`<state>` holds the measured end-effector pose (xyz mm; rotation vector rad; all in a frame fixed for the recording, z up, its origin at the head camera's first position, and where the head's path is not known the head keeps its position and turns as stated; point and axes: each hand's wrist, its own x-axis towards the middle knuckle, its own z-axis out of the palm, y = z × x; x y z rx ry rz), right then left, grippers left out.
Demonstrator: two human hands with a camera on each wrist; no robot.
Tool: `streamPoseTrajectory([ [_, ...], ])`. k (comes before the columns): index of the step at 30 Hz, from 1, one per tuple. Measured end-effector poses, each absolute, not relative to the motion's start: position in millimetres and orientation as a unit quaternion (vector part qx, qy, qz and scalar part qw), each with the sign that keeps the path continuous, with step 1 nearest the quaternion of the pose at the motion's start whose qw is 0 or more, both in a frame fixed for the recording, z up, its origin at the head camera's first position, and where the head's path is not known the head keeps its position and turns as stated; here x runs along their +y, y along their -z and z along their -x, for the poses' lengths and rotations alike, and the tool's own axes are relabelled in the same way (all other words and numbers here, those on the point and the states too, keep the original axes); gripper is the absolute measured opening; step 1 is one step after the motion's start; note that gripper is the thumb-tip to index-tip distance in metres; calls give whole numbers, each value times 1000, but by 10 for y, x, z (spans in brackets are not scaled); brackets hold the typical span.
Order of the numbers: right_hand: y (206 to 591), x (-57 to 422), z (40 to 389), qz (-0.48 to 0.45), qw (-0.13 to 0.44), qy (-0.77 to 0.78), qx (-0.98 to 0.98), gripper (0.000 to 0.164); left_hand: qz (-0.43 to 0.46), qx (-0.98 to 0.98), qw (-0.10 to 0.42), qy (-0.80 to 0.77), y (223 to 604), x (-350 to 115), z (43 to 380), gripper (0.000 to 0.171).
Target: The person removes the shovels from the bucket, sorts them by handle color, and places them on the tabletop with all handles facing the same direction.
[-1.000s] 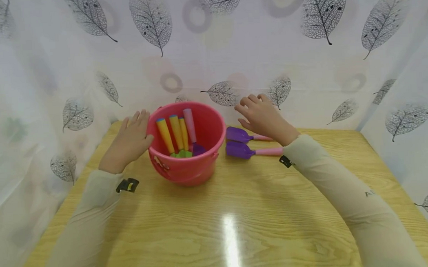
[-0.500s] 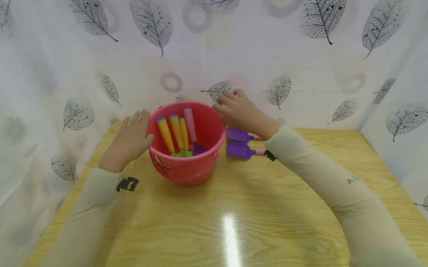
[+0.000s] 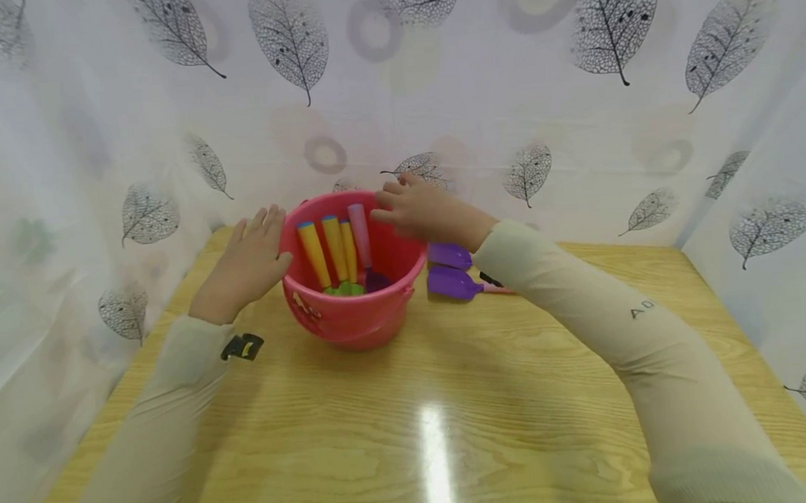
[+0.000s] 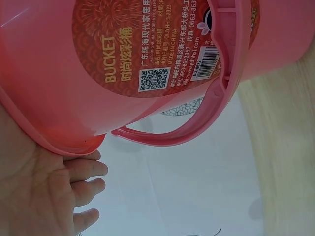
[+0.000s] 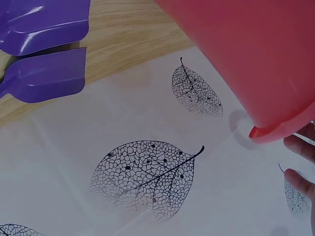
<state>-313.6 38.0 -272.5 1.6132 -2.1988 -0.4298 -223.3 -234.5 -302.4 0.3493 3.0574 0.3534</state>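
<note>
A pink plastic bucket (image 3: 362,319) stands upright on the table. Inside it lean three yellow handles (image 3: 334,248) with blue tips, green parts (image 3: 345,289) at their lower ends, and a pink handle (image 3: 360,235) with a purple end. My left hand (image 3: 241,269) rests against the bucket's left rim, fingers extended; the left wrist view shows the palm (image 4: 34,191) beside the rim. My right hand (image 3: 431,213) hovers over the right rim, fingers loosely bent and holding nothing. Two purple toy shovels (image 3: 452,283) lie right of the bucket, their pink handles partly behind the right forearm.
The wooden table (image 3: 359,439) extends in front of the bucket. A whitish curtain (image 3: 477,108) printed with dark leaves hangs close behind the bucket and along both sides. The bucket's pink carrying handle (image 4: 197,128) hangs down its outer side.
My right hand has moved left from above the purple shovels to over the bucket's right rim. The left hand stays at the left rim, and the bucket has not moved.
</note>
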Motion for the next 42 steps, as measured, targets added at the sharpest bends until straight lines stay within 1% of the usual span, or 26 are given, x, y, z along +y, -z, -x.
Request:
streamPoseTrajectory([
  [3, 2755, 319, 3162, -584, 186, 159, -774, 24, -113, 987, 25, -115, 3028, -2350, 2232, 67],
  [12, 2794, 185, 3207, -591, 186, 192, -761, 30, -115, 985, 13, -125, 3043, -2357, 2232, 67],
  [19, 2839, 96, 3229, -618, 169, 167, -750, 28, -113, 987, 20, -113, 3041, -2359, 2231, 67],
  [24, 2880, 28, 3250, -628, 159, 181, -740, 39, -111, 987, 20, -114, 3052, -2364, 2241, 68],
  [26, 2889, 4, 3252, -628, 155, 192, -738, 41, -110, 987, 20, -114, 3054, -2364, 2243, 68],
  [32, 2922, -38, 3266, -631, 144, 212, -732, 38, -113, 987, 15, -116, 3034, -2348, 2226, 68],
  [42, 2966, -55, 3293, -632, 143, 201, -735, 36, -111, 987, 11, -115, 3051, -2362, 2233, 68],
])
